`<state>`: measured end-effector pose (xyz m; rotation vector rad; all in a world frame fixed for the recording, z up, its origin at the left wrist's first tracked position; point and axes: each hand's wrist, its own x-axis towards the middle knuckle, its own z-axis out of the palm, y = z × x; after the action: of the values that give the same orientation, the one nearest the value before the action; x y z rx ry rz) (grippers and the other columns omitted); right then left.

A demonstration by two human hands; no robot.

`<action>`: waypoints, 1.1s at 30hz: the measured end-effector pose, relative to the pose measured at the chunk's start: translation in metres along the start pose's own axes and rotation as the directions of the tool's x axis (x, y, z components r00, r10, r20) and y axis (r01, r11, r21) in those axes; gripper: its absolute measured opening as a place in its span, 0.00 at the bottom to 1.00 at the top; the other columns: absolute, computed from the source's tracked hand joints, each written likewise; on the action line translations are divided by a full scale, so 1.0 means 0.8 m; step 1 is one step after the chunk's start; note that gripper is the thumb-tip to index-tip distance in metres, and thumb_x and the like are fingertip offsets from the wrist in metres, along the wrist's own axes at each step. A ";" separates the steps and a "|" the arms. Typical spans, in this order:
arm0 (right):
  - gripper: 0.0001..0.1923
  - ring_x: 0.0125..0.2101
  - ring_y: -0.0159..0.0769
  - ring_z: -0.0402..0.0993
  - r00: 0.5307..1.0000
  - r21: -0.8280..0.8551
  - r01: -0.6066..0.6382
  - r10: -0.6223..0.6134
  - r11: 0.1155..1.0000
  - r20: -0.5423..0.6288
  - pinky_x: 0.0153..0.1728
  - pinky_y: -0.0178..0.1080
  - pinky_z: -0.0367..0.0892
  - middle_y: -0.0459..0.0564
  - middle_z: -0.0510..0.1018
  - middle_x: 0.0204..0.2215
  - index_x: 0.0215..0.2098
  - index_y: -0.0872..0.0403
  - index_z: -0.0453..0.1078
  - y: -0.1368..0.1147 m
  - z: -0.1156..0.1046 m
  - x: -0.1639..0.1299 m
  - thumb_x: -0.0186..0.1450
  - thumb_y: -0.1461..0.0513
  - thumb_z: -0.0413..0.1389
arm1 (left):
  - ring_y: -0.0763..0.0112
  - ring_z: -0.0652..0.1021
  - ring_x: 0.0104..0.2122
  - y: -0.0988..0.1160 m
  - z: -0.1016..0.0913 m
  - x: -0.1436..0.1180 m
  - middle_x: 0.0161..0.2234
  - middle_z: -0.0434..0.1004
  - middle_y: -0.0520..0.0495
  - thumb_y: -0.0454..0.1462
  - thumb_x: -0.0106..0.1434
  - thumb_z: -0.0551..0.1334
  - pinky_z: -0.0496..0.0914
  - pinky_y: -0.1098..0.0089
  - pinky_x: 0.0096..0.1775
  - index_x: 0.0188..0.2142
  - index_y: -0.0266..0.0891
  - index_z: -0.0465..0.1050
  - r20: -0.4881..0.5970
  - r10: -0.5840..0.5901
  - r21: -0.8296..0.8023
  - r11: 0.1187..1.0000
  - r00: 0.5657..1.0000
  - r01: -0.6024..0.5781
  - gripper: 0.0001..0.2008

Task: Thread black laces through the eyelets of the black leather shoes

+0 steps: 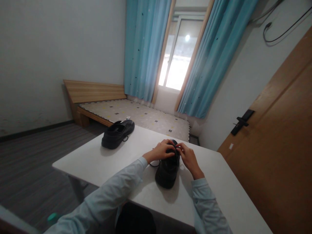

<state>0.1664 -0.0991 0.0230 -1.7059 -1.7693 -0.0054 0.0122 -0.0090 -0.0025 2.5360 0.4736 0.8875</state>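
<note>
Black shoe (168, 169): stands on the white surface (219, 182), near the middle, heel toward the near edge, toe pointing far. A loop of black lace (154, 164) trails from its left side onto the surface.

Left hand (161, 150): rests on the top of the shoe at the lacing, fingers curled; its grip is pressed together on the lace.

Right hand (188, 157): at the right of the lacing, thumb and forefinger pinching the lace, fingertips just beside those of the left hand.

Second black shoe (117, 133): 1 item, far left on the surface, well apart from both hands, opening facing near.

Surroundings: bed (136, 113) with patterned mattress beyond the surface; blue curtains (146, 48) either side of a window (176, 58); wooden door (280, 146) at right.
</note>
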 end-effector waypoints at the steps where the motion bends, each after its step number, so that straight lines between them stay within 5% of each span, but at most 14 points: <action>1: 0.09 0.25 0.36 0.71 1.000 -0.001 0.001 -0.001 1.000 0.001 0.28 0.35 0.60 0.46 0.76 0.25 0.37 0.51 0.69 0.000 0.000 0.000 0.63 0.59 0.48 | 0.58 0.67 0.49 0.001 0.000 0.001 0.48 0.66 0.44 0.40 0.56 0.62 0.62 0.57 0.51 0.39 0.42 0.75 0.001 -0.006 0.003 1.000 1.000 0.006 0.11; 17: 0.10 0.26 0.36 0.70 0.999 -0.008 0.035 -0.035 0.999 -0.013 0.28 0.36 0.61 0.46 0.75 0.26 0.35 0.51 0.71 0.003 0.001 0.001 0.64 0.57 0.50 | 0.61 0.67 0.46 0.016 0.002 0.004 0.43 0.68 0.47 0.40 0.56 0.61 0.63 0.59 0.47 0.36 0.43 0.74 -0.040 -0.082 0.110 0.990 0.996 0.086 0.08; 24: 0.16 0.41 0.45 0.67 0.977 -0.055 0.178 -0.184 0.982 -0.111 0.42 0.46 0.64 0.54 0.72 0.36 0.33 0.51 0.72 0.010 0.008 0.004 0.58 0.48 0.55 | 0.61 0.67 0.46 0.023 0.001 -0.002 0.44 0.65 0.45 0.40 0.59 0.60 0.63 0.59 0.46 0.35 0.41 0.72 -0.194 -0.062 0.160 0.983 0.979 0.094 0.06; 33: 0.37 0.48 0.48 0.66 0.993 0.123 0.112 -0.107 0.986 -0.050 0.49 0.51 0.61 0.56 0.70 0.47 0.52 0.53 0.58 0.021 0.018 0.006 0.51 0.46 0.60 | 0.64 0.69 0.42 0.025 -0.005 0.000 0.39 0.68 0.45 0.36 0.62 0.54 0.64 0.63 0.44 0.35 0.38 0.67 -0.290 -0.047 0.102 0.992 0.956 0.079 0.05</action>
<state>0.1756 -0.0860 0.0066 -1.5080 -1.7911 0.0204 0.0132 -0.0251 0.0095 2.4840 0.7071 1.2445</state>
